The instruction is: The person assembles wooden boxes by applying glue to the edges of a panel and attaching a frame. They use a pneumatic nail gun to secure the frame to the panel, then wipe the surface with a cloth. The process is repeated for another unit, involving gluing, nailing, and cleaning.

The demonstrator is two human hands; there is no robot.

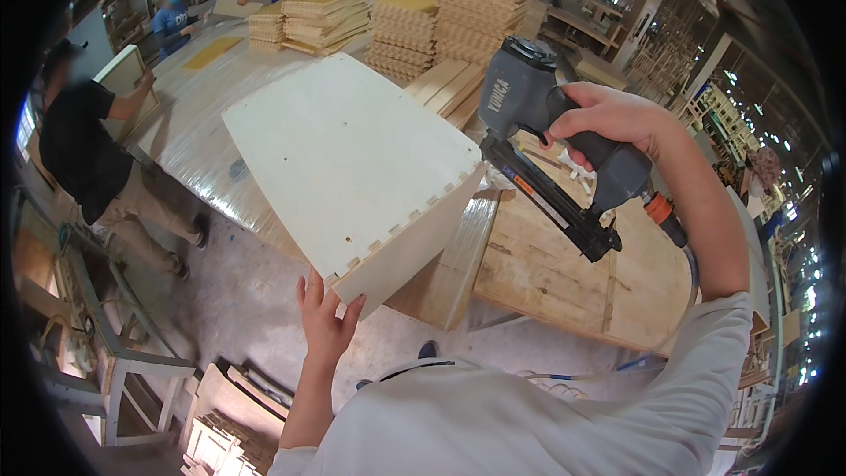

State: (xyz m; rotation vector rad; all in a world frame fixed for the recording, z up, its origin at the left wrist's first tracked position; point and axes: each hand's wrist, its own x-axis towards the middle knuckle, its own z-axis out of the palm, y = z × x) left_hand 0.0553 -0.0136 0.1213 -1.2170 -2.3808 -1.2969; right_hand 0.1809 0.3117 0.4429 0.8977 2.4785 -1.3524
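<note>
Nailing the finger-jointed corner of a pale wooden box panel.

The right hand (608, 119) is closing around the grip of a grey pneumatic nail gun (551, 137), its nose touching the jointed edge of the pale plywood panel (352, 159), which is tilting above the wooden counter (564, 273). The left hand (324, 317) is open, its fingers supporting the panel's near corner from below. I judge the fastening step is in progress; the panel needs steady holding while the gun is staying square to the joint.
</note>
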